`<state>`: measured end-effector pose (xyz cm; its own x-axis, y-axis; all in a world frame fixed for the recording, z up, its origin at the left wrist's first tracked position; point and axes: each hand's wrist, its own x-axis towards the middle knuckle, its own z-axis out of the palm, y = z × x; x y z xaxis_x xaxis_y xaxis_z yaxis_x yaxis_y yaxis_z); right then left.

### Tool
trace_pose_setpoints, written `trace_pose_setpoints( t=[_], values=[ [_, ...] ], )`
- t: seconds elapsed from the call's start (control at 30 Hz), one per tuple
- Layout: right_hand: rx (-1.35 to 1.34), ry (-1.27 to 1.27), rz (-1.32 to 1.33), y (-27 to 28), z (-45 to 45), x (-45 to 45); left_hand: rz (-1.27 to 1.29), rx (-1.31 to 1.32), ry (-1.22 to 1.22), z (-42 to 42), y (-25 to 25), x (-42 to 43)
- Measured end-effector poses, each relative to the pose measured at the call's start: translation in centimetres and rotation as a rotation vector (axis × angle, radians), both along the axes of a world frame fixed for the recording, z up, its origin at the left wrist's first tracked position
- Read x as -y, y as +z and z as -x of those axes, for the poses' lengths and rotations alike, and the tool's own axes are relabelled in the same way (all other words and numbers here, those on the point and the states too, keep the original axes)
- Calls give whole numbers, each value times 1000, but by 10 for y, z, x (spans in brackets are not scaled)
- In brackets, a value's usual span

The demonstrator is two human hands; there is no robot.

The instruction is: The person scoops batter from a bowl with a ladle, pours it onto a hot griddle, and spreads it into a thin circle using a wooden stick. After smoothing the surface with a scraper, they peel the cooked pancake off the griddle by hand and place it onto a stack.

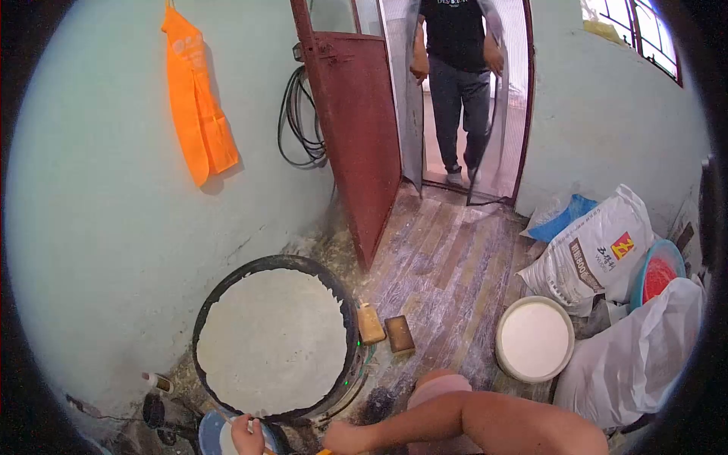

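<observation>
A wide pale sheet of batter (273, 341) covers most of the round black griddle (203, 318) at the lower left. Just below the griddle's front rim, my left hand (247, 436) is closed round a thin stick whose end points up and left. It is over a blue basin (211, 434) with something white inside. To its right my right hand (345, 438) is closed on an orange handle, of which only a short piece shows at the bottom edge. What that handle belongs to is out of view.
Two small blocks (400, 335) lie right of the griddle. A bowl of white batter (535, 340), white sacks (595, 250) and a blue tub (667, 254) stand at the right. A person (457, 83) is in the doorway beside the red door (356, 114).
</observation>
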<state>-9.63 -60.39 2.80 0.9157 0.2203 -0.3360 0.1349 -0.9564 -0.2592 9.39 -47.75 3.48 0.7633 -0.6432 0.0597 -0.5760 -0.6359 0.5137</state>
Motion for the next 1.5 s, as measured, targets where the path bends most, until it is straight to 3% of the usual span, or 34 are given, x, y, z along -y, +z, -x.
trace_pose_setpoints(
  t=[0.13,0.2,0.27,0.3,0.37,0.4,0.53,0.67,0.8,0.9,1.5],
  values=[
    [-18,40,43,-40,-9,-2,-12,12,-65,5,0,4],
    [234,-90,-161,-83,-18,-5,-24,-5,-64,4,-9,5],
    [328,-73,-111,-65,-12,-2,68,148,-170,-4,-33,1],
    [365,-88,-121,-72,-12,-5,49,145,-194,-3,-37,2],
    [287,-103,-155,-35,-3,3,-8,125,-237,-5,-41,5],
    [323,-100,-185,-52,-7,2,30,72,-256,2,-32,10],
    [203,-113,-271,-34,-7,4,-91,196,-379,6,-19,25],
    [249,-269,-219,-35,-6,7,-184,254,-447,4,-33,45],
    [138,-139,-178,-31,-13,9,-407,405,-464,24,-40,70],
    [168,-96,-122,-38,-13,8,-415,499,-517,33,-47,82],
    [127,-177,-235,-36,-9,11,-112,560,-589,26,-68,77]
  ],
)
